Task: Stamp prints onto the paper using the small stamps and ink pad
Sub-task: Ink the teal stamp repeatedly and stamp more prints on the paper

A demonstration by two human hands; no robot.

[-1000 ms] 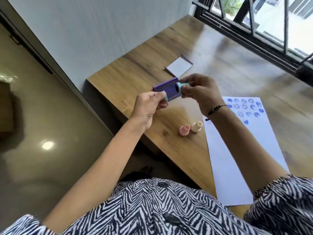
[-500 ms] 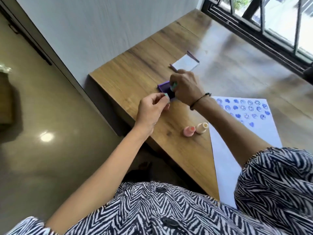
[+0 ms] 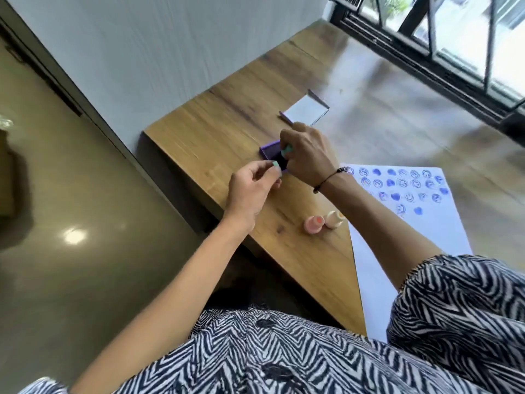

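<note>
My right hand [image 3: 306,155] grips a small mint-green stamp [image 3: 286,150] and holds it down on the purple ink pad [image 3: 270,150], which lies on the wooden table [image 3: 227,132]. My left hand [image 3: 252,189] hovers just left of the pad, pinching a small mint-green cap [image 3: 276,165] between fingertips. A white paper [image 3: 397,240] lies to the right, its top covered with several blue prints of faces and hearts [image 3: 403,186]. A pink stamp [image 3: 314,224] and a cream stamp [image 3: 333,219] stand on the table beside the paper's left edge.
The ink pad's lid [image 3: 308,111] lies open-side up behind the pad. The table's left edge drops to a glossy floor [image 3: 71,223]. A grey wall [image 3: 170,52] runs along the back, and a barred window [image 3: 454,38] sits at the far right.
My right hand has carried the mint stamp from in front of the pad down onto the ink surface. The left hand stayed near the pad, still pinching the cap. The camera shifted slightly.
</note>
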